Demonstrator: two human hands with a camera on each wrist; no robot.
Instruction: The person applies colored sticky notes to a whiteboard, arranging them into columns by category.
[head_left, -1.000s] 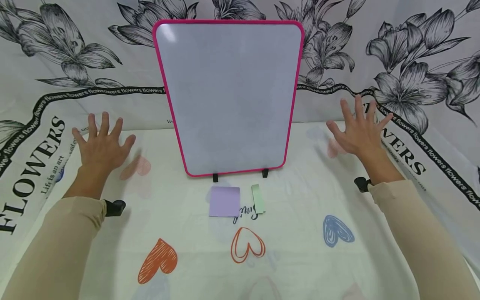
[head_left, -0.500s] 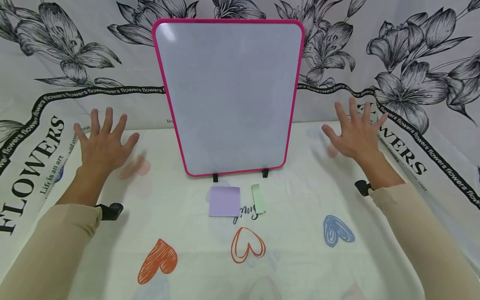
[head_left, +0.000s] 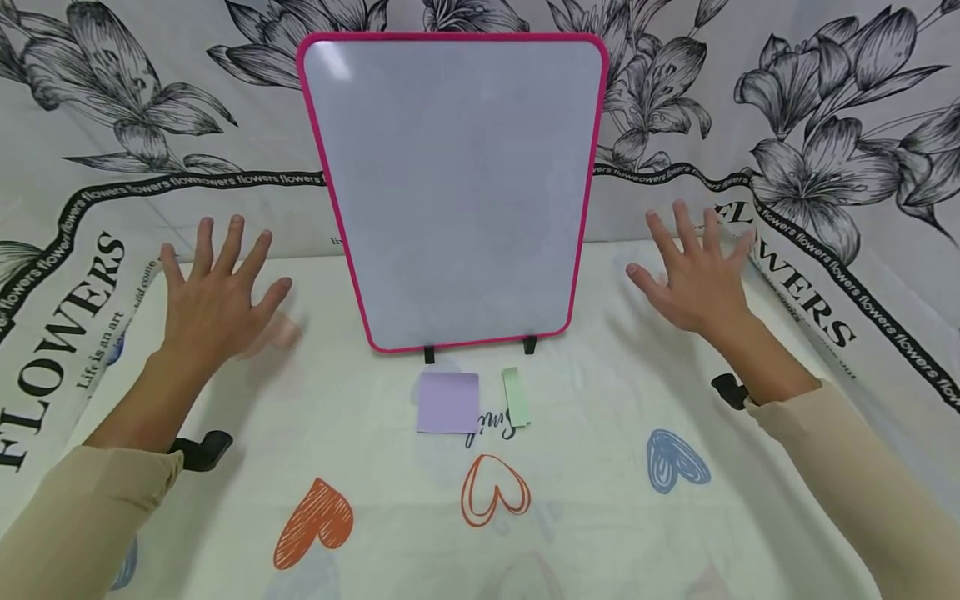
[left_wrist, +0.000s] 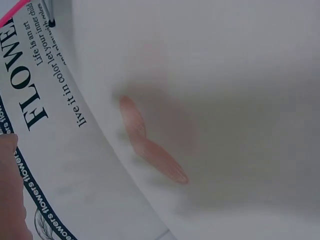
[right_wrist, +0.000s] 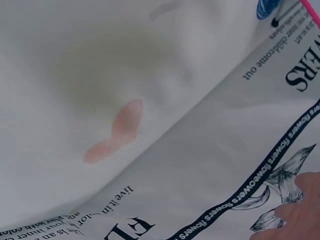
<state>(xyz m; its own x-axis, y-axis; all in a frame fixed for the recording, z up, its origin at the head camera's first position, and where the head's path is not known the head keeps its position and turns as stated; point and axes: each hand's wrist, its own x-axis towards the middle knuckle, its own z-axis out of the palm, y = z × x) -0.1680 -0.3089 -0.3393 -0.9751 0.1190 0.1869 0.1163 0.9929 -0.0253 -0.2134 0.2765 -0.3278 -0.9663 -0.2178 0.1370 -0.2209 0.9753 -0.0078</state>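
Fingers spread, my left hand (head_left: pixel 213 304) hovers over the left part of the table, left of the whiteboard (head_left: pixel 457 192), and holds nothing. On the other side my right hand (head_left: pixel 697 279) is spread in the same way, also with nothing in it. The whiteboard has a pink frame and leans upright on two small black feet. In front of it lie a purple square sticky note (head_left: pixel 447 403) and a narrow green paper strip (head_left: pixel 516 397), both apart from the hands. Only a bit of each hand shows at the edge of its wrist view.
A white tablecloth (head_left: pixel 585 533) printed with hearts covers the table. Behind stands a backdrop (head_left: pixel 667 217) with black flower drawings and lettering. Black wrist-worn pieces sit at both cuffs, the left one (head_left: pixel 204 451) and the right one (head_left: pixel 729 390).
Both spread hands have drifted inward toward the whiteboard, the left to the right and the right to the left. The board and the papers lie where they were.
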